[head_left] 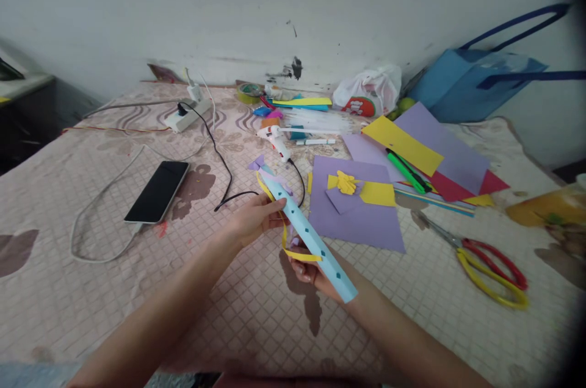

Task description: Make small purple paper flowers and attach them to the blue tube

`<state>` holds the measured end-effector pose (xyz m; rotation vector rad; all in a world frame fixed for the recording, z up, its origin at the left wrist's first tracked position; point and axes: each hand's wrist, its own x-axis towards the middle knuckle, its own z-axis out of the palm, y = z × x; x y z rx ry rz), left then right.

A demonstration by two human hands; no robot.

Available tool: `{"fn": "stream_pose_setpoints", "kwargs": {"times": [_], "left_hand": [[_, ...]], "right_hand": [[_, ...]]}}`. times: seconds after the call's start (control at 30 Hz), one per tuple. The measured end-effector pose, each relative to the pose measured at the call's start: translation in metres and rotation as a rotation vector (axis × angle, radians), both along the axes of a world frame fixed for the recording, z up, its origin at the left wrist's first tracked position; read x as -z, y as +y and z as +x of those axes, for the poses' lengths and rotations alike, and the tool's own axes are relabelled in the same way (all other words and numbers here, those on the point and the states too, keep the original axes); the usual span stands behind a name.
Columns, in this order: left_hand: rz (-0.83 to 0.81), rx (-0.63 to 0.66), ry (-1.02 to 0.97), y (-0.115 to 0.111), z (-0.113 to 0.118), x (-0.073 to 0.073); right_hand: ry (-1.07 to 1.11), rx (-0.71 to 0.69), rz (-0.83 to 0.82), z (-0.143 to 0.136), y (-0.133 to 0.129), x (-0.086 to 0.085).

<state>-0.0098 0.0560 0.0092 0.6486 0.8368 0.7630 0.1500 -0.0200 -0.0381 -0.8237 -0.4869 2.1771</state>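
Note:
A light-blue paper flute with a row of dark spots slants across the middle of the head view. My left hand is closed on its upper part, thumb on top. A yellow paper strip and a curled purple paper strip hang from the flute's far end. Beneath the flute, my right hand has its fingers curled around the hanging strips; the flute partly hides it. Just beyond, a white hot glue gun lies on the table.
Right of the hands lie a purple sheet with yellow cut-outs, a green cutter, coloured paper and scissors. A phone on a cable and a power strip are at left. A blue bag stands at back right.

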Motion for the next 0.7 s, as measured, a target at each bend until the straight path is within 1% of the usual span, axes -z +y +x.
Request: {"fn": "stream_pose_setpoints", "kwargs": {"times": [0.17,0.27,0.4,0.47,0.53,0.6,0.7], "left_hand": [[-0.021,-0.002,-0.018,-0.001,0.004,-0.002],[-0.012,-0.005,-0.018,-0.002,0.005,-0.003],[-0.003,-0.039,-0.002,-0.002,0.005,-0.008],[0.01,-0.053,0.017,-0.001,0.004,-0.012],[0.034,-0.06,0.042,0.0,0.003,-0.016],[0.053,-0.068,0.063,0.002,0.001,-0.021],[0.075,-0.072,0.065,0.005,-0.003,-0.027]], "right_hand": [[-0.016,0.013,0.005,-0.002,0.002,-0.011],[-0.11,0.035,0.031,0.0,0.006,-0.016],[-0.241,0.048,0.088,0.007,0.014,-0.012],[-0.275,0.058,0.136,0.011,0.017,-0.01],[-0.293,0.064,0.18,0.016,0.02,-0.011],[-0.328,0.057,0.217,0.019,0.021,-0.018],[-0.476,0.07,0.258,0.023,0.021,-0.031]]}}
